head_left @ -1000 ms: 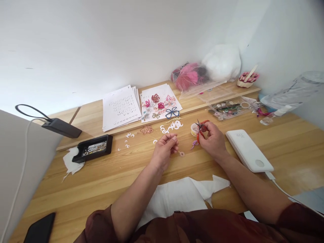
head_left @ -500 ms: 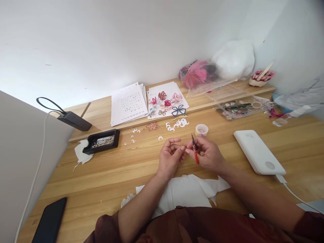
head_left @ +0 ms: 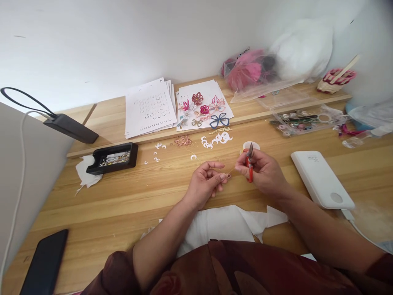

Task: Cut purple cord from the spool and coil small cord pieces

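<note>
Left grip closed on a small round pinkish ring

Its thumb and fingers pinch together, the ring at their tips, on the side facing the right grip; the left is nearer. Fine gold-coloured wire slants from the ring toward the right fingers. That right grip holds a red-handled metal hand tool, long axis pointing away from the person. Faint marks on the white rounded power bank are unreadable.

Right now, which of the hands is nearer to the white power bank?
Right. The right hand is a little left of the white power bank; the left hand is farther left.
</note>
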Demonstrator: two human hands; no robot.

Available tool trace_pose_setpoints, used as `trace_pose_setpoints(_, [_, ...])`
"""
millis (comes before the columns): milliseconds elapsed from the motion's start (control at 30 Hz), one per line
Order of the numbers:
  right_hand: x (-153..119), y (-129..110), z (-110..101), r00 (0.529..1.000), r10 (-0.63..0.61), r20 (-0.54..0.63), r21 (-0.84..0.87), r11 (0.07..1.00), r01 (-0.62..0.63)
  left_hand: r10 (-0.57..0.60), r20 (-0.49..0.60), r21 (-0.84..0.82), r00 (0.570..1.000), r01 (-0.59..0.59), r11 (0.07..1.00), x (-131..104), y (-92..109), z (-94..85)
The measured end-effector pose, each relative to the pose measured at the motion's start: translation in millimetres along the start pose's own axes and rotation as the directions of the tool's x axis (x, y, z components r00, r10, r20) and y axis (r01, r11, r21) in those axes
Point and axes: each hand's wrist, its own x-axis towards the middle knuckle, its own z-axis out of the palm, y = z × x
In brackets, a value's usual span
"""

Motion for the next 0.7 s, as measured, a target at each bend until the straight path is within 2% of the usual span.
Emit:
trace_pose_setpoints(133, [8,1,-10,0.999,0.004,-0.05,0.036,0.999,-0.002,-0.005,-0.004,0.013,1.0,0.005,1.0,-2,2,-0.3])
trace_pose_setpoints(233, [7,2,-10,0.997,-0.05,-0.053,0.015,0.999,0.051,0.019,-0.032,0.018,0.999,-0.018,1.0,-3,2,-0.5])
trace_pose_setpoints(467, [-8,4,4,0.979,-0.186,0.086,-0.201,0.959,0.2,0.054,0.022,0.045,0.998,-0.055,0.997,-3,0,0.2])
trace_pose_setpoints(533, [-10,4,6,0.972,-0.218,0.086,-0.21,0.95,0.231,0.061,0.011,0.05,0.998,-0.061,0.997,-4,0,0.1])
trace_pose_setpoints(700, [-10,2,7,0.985,-0.17,0.043,-0.129,0.976,0.174,0.051,-0.033,0.061,0.998,-0.049,0.997,-4,2,0.2])
